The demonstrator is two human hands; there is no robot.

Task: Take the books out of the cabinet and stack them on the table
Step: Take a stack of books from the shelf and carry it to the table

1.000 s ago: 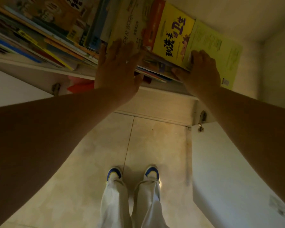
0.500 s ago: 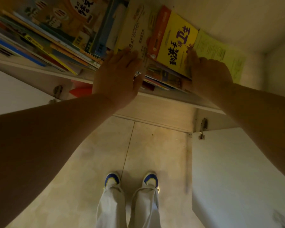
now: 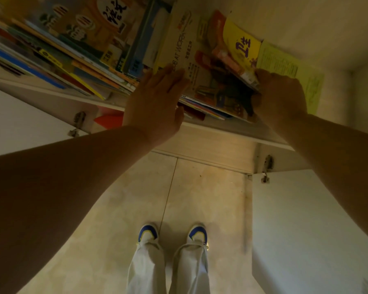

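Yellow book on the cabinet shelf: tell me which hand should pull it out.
Right. The right hand already grips the yellow book by its near edge, while the left hand lies flat on the beige book beside it.

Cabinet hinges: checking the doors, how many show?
2: left hinge under the shelf beside the left forearm; right hinge below the right forearm. Others may be hidden.

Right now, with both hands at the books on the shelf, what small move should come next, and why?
Probably draw the yellow paperback book out toward the body. The right hand already has a grip on its lower edge, lifting it off the beige "AT WORK" book, while the left hand lies flat against that book, seemingly holding it back.
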